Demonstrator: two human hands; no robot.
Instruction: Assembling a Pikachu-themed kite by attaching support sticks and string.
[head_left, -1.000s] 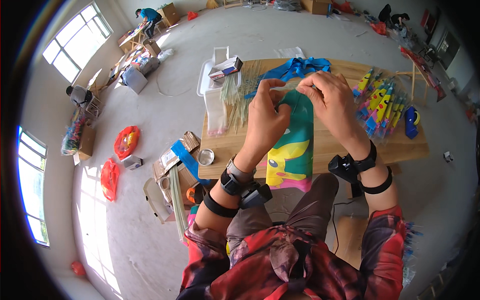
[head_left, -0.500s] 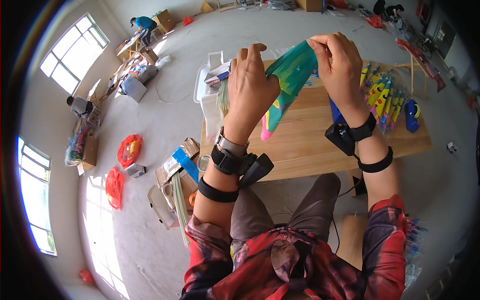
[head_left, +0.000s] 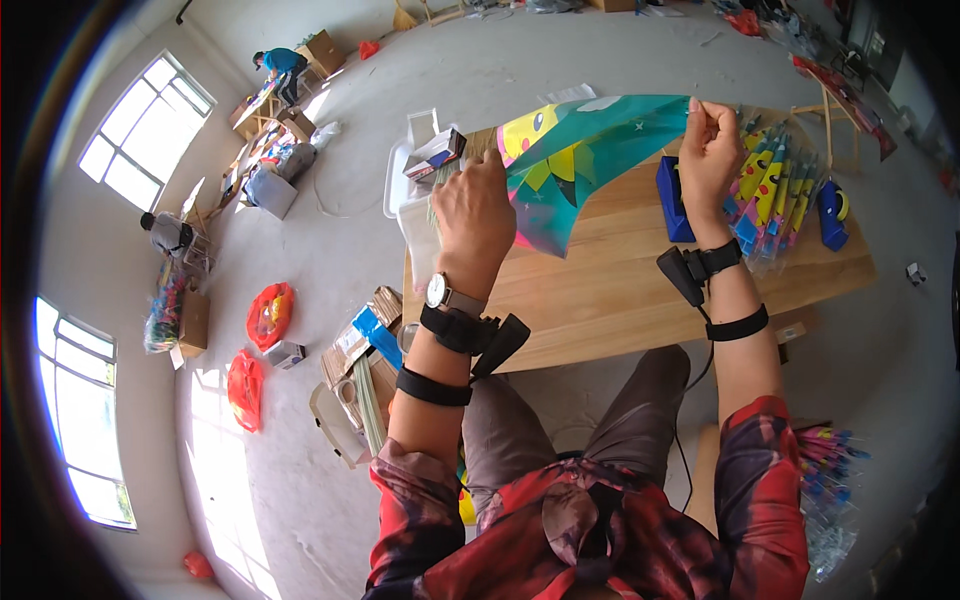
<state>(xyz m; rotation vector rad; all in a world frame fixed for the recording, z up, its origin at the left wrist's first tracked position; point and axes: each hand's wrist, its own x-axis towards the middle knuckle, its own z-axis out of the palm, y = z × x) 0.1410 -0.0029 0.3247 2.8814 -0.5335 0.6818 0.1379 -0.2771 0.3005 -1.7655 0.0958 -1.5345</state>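
Observation:
A thin teal plastic sheet point(head_left: 615, 150), printed with a yellow cartoon figure, is stretched out above the table point(head_left: 580, 315). My left hand point(head_left: 474, 210) is closed on its left edge, the fingertips partly hidden behind the knuckles. At the sheet's upper right corner my right hand point(head_left: 712, 145) pinches it between thumb and fingers. The lower part hangs loose and wavy. Just below my right hand stands a blue tape dispenser point(head_left: 674, 205). To the right lie several slim yellow-and-blue wrapped pieces point(head_left: 768, 185) in a pile.
A second blue tape dispenser point(head_left: 830, 218) sits at the table's right end. A white plastic tray point(head_left: 394, 180) and a small box point(head_left: 438, 154) are at the left. On the floor lie cardboard point(head_left: 345, 350) and red bags point(head_left: 245, 390). Two people work far left.
The sheet was bunched and hanging between my hands; now it is spread wide. My left hand has moved left and down, my right hand slightly right and down.

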